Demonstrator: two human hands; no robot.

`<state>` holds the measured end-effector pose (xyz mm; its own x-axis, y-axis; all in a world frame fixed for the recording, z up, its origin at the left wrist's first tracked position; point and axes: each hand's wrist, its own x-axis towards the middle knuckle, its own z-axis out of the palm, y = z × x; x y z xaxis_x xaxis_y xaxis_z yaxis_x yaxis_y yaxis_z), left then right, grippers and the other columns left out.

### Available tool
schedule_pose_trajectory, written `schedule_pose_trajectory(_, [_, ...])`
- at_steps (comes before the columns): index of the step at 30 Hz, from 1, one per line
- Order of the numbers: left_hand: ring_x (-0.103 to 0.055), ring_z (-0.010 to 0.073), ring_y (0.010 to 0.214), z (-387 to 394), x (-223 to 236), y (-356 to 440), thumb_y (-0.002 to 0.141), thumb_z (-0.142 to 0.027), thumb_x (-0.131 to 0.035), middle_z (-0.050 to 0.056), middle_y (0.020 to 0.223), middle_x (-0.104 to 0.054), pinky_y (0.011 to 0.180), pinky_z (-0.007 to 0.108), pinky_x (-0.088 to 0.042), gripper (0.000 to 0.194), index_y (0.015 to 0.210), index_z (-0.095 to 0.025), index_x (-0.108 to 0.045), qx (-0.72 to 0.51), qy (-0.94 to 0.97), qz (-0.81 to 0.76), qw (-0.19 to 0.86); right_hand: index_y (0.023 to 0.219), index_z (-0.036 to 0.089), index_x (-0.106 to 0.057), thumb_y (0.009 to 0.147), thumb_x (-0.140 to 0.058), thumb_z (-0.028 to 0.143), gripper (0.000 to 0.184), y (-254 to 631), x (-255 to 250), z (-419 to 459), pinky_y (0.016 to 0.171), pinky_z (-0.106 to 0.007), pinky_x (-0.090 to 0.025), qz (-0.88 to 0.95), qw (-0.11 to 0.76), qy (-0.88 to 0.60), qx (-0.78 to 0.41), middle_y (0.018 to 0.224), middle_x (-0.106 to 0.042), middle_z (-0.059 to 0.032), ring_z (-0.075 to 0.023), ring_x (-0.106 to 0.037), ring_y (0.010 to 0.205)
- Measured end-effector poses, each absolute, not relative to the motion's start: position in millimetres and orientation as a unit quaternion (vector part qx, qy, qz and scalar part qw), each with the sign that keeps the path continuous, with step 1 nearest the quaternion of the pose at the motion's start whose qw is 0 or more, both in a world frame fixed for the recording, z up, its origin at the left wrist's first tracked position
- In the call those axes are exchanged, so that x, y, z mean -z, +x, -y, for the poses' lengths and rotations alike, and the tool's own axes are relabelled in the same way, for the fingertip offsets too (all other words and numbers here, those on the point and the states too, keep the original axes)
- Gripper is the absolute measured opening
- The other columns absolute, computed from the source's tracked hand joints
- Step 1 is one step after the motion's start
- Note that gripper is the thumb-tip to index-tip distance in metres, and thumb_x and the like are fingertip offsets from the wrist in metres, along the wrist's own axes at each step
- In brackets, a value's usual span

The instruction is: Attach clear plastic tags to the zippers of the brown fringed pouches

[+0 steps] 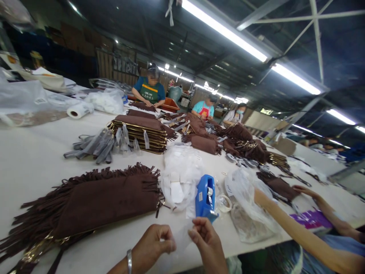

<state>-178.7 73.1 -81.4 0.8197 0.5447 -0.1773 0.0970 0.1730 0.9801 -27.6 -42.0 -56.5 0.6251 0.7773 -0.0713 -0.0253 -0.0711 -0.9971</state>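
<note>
At the table's near edge, my left hand [155, 242], with a silver bangle at the wrist, is closed in a pinch. My right hand [205, 240] faces it with fingers curled and pinching. Between them spans a thin translucent sheet [181, 239]; its outline is faint and its kind is unclear. Just beyond my right hand stands a blue tape dispenser [205, 196]. A pile of white paper-like pieces [180, 177] lies behind the sheet. To the left of my hands rests a brown fringed bag [110, 203] with gold-coloured hardware.
Stacked brown bags with gold zips [139, 131] stand farther back, beside grey wrapped straps [94, 146]. A tape roll [225, 203] and a clear plastic bag [248, 213] lie right of the dispenser. A co-worker's arm [302, 232] reaches in there. Several people work across the table.
</note>
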Motion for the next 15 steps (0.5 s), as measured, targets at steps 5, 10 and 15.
schedule_pose_trajectory(5, [-0.053, 0.0158, 0.063, -70, 79, -208, 0.07, -0.025, -0.056, -0.001, 0.059, -0.061, 0.062, 0.025, -0.036, 0.015, 0.059, -0.015, -0.061, -0.197, 0.683, -0.282, 0.645, 0.111, 0.02, -0.057, 0.061, -0.076, 0.054, 0.063, -66, 72, 37, 0.058, -0.03, -0.047, 0.254, 0.657, -0.598, -0.382, 0.083, -0.064, -0.0052, -0.0175, -0.057, 0.067])
schedule_pose_trajectory(10, [-0.05, 0.0143, 0.06, -61, 89, -261, 0.075, -0.029, -0.055, -0.001, 0.058, -0.058, 0.057, 0.025, -0.031, 0.02, 0.061, -0.015, -0.059, -0.214, 0.653, -0.318, 0.653, 0.101, 0.017, -0.06, 0.064, -0.078, 0.043, 0.049, -107, 92, 24, 0.053, -0.024, -0.04, 0.299, 0.621, -0.614, -0.385, 0.059, -0.055, 0.0033, -0.0111, -0.049, 0.053])
schedule_pose_trajectory(15, [-0.051, 0.0136, 0.059, -51, 118, -329, 0.06, -0.05, -0.074, 0.002, 0.067, -0.062, 0.054, 0.024, -0.033, 0.044, 0.077, -0.014, -0.058, -0.266, 0.476, -0.306, 0.78, 0.1, 0.018, -0.059, 0.065, -0.075, 0.039, 0.044, -162, 104, -2, 0.048, -0.021, -0.035, 0.379, 0.548, -0.587, -0.46, 0.056, -0.051, 0.0061, -0.0093, -0.046, 0.048])
